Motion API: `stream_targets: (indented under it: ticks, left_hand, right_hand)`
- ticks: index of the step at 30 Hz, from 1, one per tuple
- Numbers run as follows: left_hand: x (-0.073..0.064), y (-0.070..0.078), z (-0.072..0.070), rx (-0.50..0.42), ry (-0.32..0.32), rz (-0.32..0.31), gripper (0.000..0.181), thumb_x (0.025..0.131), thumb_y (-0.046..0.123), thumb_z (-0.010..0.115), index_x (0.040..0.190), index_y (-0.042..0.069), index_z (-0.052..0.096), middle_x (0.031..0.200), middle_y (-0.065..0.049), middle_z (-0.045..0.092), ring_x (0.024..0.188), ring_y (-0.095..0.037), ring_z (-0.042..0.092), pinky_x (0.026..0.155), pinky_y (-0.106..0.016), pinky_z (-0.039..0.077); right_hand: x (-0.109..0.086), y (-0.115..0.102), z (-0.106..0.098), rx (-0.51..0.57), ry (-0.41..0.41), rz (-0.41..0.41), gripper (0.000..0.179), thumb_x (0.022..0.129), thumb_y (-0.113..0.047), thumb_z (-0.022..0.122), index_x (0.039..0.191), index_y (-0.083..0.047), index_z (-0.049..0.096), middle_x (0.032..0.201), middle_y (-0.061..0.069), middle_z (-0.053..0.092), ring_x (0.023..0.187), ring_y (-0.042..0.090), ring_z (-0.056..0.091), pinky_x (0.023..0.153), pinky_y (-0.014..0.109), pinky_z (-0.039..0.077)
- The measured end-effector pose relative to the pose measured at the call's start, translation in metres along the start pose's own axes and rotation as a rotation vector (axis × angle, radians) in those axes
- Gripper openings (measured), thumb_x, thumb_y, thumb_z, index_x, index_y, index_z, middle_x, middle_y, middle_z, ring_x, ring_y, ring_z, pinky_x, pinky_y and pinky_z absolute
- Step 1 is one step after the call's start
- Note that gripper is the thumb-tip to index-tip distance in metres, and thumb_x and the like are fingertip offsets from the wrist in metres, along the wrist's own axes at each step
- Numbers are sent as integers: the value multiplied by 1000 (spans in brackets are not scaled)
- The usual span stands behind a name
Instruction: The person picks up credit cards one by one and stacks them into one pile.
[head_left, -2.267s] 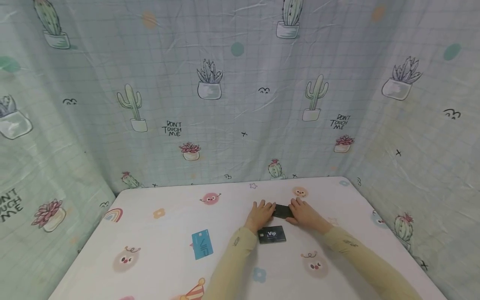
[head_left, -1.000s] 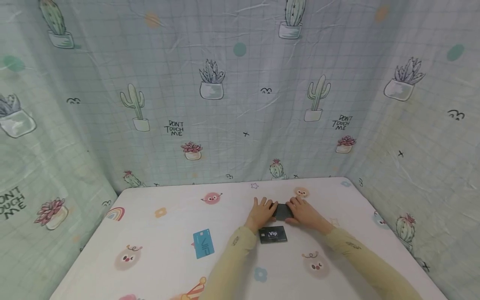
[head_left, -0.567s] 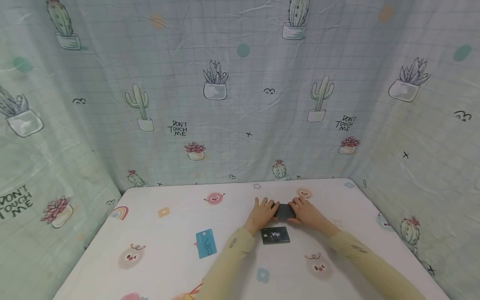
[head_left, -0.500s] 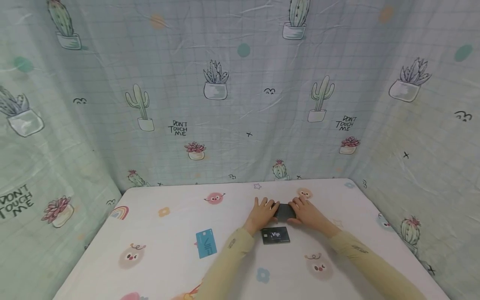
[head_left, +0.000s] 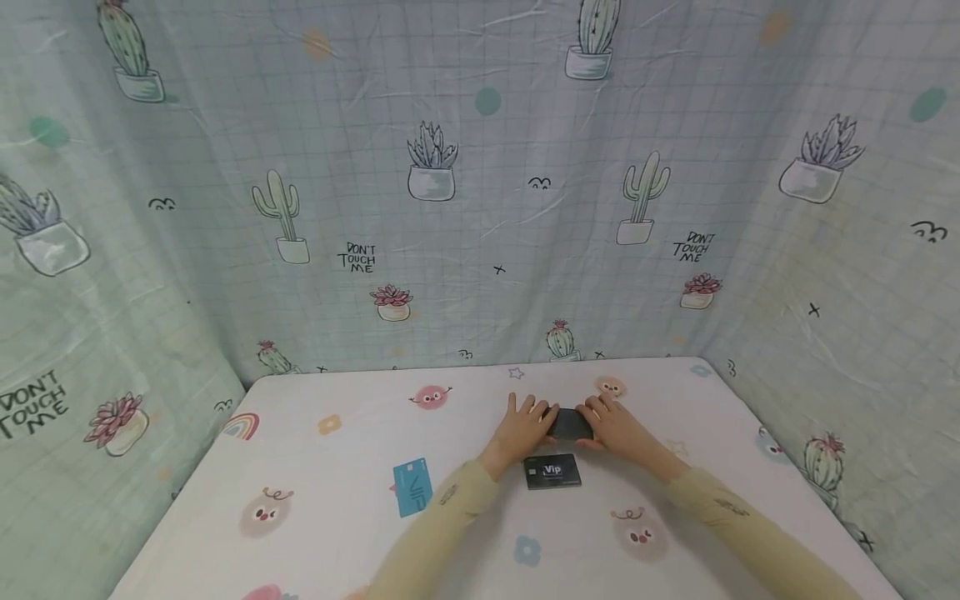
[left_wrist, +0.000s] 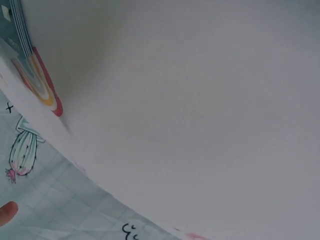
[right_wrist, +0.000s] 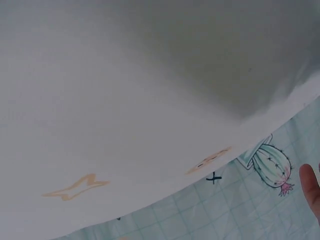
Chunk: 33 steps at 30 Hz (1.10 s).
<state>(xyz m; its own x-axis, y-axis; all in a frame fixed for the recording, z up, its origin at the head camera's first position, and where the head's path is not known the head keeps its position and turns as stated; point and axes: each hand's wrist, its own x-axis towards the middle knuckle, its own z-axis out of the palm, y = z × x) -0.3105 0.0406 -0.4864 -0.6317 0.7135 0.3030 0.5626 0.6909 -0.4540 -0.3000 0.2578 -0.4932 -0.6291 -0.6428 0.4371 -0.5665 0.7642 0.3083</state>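
Note:
A dark, flat rectangular card [head_left: 572, 423] is held between both hands over the far right-centre of the table. My left hand [head_left: 522, 427] pinches its left end, with the forefinger along the top and the thumb below. At the other end, my right hand [head_left: 613, 425] grips the card the same way. Just nearer to me lies a black card [head_left: 552, 472] printed "Vip" with a small chip mark. A blue VIP card [head_left: 412, 487] lies farther left. Each wrist view catches only a fingertip at its lower corner; the held card is outside both.
The white tabletop [head_left: 337, 467] carries printed faces, flowers and a rainbow [head_left: 242, 426]. Cactus-print cloth [head_left: 480, 225] rises behind the table and along both sides. In the left wrist view a teal card [left_wrist: 10, 30] with a striped edge sits at the upper left.
The held card looked blacker at first and now shows a greyer face. The hands keep their grip, and the left forearm has swung slightly outward. The head view has shifted a little.

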Motion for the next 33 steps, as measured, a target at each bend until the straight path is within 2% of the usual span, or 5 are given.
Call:
stream_targets:
  ticks: [6,18,24,28,33]
  left_hand:
    - [-7,0,-6,20,78,11,57,84,57,40,129,23,45,113,5,54,106,-17,48,91,-47,42]
    - [-25,-2,-16,-8,150,18,54,84,55,44,127,23,47,112,5,55,103,-17,49,91,-49,41]
    - [-35,-2,-19,-13,115,30,56,85,57,40,129,22,46,114,5,54,104,-16,47,92,-49,40]
    - [-41,-2,-21,-42,89,28,55,87,55,39,131,22,44,118,6,53,107,-17,46,94,-51,39]
    - [-48,-2,-20,-55,110,34,53,87,53,42,130,22,45,118,5,53,106,-17,46,92,-51,39]
  right_hand:
    - [-1,-4,-8,-7,6,-6,57,75,-49,62,110,-6,55,98,8,52,89,22,47,76,36,45]
    - [-4,-13,-22,-21,-7,-16,58,74,-52,61,113,-9,55,98,6,52,88,20,44,72,33,44]
    - [-5,-21,-27,-12,-33,7,59,72,-52,62,115,-13,55,98,5,51,88,19,44,72,32,45]
    - [-6,-26,-29,8,-13,15,59,72,-54,62,115,-13,56,98,4,49,88,18,44,73,31,45]
    - [-7,-31,-27,15,6,17,59,71,-55,62,114,-15,56,97,2,48,88,17,43,73,29,45]
